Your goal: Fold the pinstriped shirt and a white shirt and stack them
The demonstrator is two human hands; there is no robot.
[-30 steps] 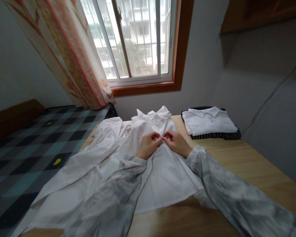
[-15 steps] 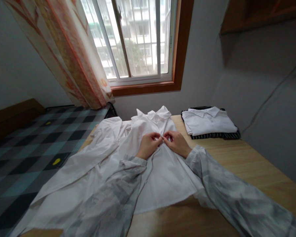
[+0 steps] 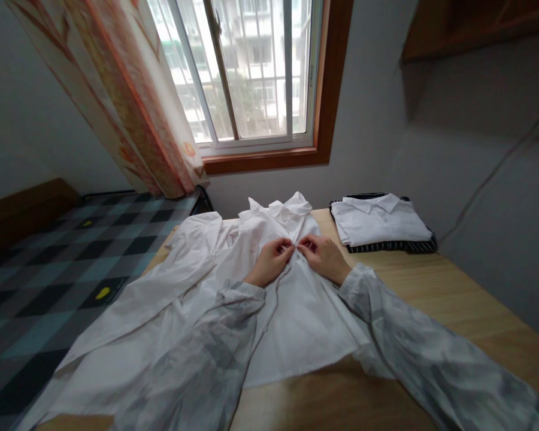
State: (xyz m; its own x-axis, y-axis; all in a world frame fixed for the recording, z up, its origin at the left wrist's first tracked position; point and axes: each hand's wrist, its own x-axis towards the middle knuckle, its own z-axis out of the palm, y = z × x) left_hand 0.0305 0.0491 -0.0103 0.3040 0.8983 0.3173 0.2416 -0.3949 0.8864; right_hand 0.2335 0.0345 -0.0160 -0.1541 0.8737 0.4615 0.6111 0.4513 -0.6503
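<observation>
Single head-worn view, looking forward and down along both sleeves at close range onto the wooden table. Faces the window and far wall; bed at left edge. Wide lens, edges bowed. No second view.

L hand & R hand fingertips meeting (pinched), arms extended fwd

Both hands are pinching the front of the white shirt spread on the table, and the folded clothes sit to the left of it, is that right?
Not quite. In the head view the folded clothes sit to the right of the white shirt, not the left. Both hands, left hand and right hand, do pinch its front.
</observation>
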